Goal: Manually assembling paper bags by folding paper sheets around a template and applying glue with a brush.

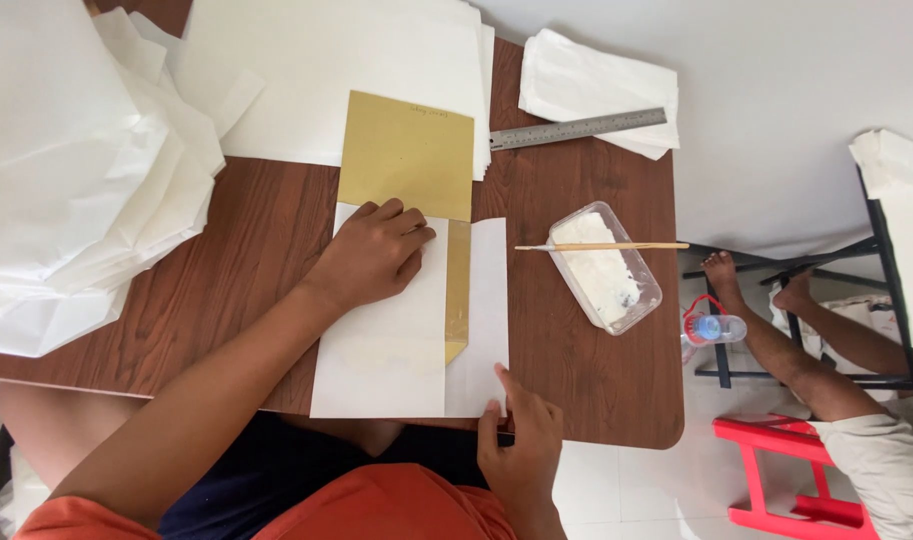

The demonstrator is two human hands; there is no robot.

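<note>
I'm pressing my left hand (376,250) flat on one white sheet (391,345) over one gold card (408,152), my right hand (521,440) pinching the sheet's edge.

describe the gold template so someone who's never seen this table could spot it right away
Start at the brown wooden table and find the left hand pressing on a white sheet near its front edge. The gold template lies just beyond that hand, its narrow strip running down under the sheet's fold. It is the only gold card among white paper.
</note>
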